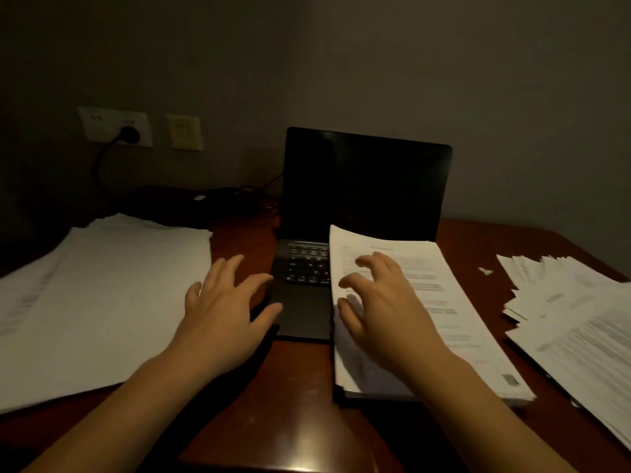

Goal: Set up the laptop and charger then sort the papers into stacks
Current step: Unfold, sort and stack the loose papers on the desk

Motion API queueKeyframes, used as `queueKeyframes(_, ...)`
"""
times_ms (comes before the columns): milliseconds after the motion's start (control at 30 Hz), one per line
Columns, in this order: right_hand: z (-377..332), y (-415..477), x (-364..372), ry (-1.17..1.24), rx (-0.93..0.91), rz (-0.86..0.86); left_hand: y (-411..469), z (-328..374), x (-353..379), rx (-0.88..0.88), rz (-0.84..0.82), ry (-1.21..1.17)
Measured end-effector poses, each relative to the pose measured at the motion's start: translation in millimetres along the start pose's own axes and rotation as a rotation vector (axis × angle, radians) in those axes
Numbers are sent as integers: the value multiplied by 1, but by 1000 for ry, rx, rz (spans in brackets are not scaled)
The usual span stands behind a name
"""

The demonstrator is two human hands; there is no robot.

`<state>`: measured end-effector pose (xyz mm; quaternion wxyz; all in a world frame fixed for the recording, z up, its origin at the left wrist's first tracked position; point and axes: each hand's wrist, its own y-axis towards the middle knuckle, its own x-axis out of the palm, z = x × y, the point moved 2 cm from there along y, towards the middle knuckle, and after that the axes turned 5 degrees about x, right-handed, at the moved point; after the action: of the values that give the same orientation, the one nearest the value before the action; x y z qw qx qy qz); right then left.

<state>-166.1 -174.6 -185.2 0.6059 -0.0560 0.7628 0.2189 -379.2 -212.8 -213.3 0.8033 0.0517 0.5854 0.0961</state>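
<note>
A black laptop [365, 186] stands open on the dark wooden desk [300, 387], its screen dark. A stack of printed papers [444, 302] covers the right half of its keyboard. My right hand [382, 302] hovers over that stack's left edge with spread, bent fingers; whether it touches the paper is unclear. My left hand [228, 305] is spread above the desk between the laptop's left side and a big white paper stack [99, 302]. A black charger brick with cables [205, 203] lies behind, its plug [129, 134] in the wall socket.
A fanned, untidy pile of printed sheets [573, 312] fills the right of the desk, reaching its edge. A small paper scrap [485, 271] lies beside it. A yellowish wall plate [184, 131] sits right of the socket. The wall stands close behind the desk.
</note>
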Motion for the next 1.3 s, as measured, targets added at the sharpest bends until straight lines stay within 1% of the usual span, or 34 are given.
queueKeyframes(67, -30, 7, 8, 26, -126, -5, -4, -30, -11, -70, -15, 37)
queueKeyframes(167, -75, 17, 26, 85, -273, -94, -16, -81, -28, -220, -12, 105)
queueKeyframes(233, -101, 23, 38, 133, -307, -176, -25, -113, -37, -330, -18, 119)
queueKeyframes(333, -134, 35, 53, 193, -305, -249, -39, -142, -43, -443, -97, 129)
queueKeyframes(433, -155, 45, 67, 144, -293, -292, -47, -145, -42, -422, -180, 104)
queueKeyframes(533, -166, 50, 79, 65, -304, -348, -50, -144, -45, -312, -210, 77)
queueKeyframes(600, -169, 51, 84, 28, -297, -392, -49, -146, -50, -257, -185, 9)
queueKeyframes(633, -169, 52, 86, 2, -291, -405, -47, -150, -54, -256, -157, -25)
queueKeyframes(733, -167, 53, 94, -69, -255, -411, -41, -168, -63, -358, -32, -98)
queueKeyframes(767, -166, 54, 97, -84, -241, -408, -38, -172, -67, -396, 26, -159)
queueKeyframes(800, -166, 55, 99, -96, -231, -405, -36, -174, -72, -433, 82, -279)
queueKeyframes(900, -166, 55, 100, -125, -225, -405, -25, -181, -82, -559, 295, -820)
queueKeyframes(933, -165, 55, 100, -136, -227, -409, -21, -185, -84, -606, 366, -963)
queueKeyframes(967, -165, 56, 100, -145, -231, -411, -19, -190, -87, -657, 409, -1053)
queueKeyframes(1033, -164, 57, 100, -150, -233, -411, -16, -205, -89, -749, 428, -1178)
queueKeyframes(1067, -163, 58, 100, -145, -233, -412, -16, -210, -89, -786, 399, -1236)
queueKeyframes(1100, -163, 58, 100, -141, -235, -412, -18, -212, -89, -810, 335, -1273)
queueKeyframes(1133, -163, 58, 100, -142, -237, -413, -20, -209, -89, -810, 237, -1255)
queueKeyframes(1200, -162, 58, 101, -144, -243, -412, -24, -202, -89, -778, 40, -1098)
queueKeyframes(1233, -161, 59, 101, -143, -245, -409, -24, -199, -89, -766, -1, -1026)
queueKeyframes(1300, -159, 60, 101, -137, -251, -404, -25, -198, -89, -767, 13, -993)
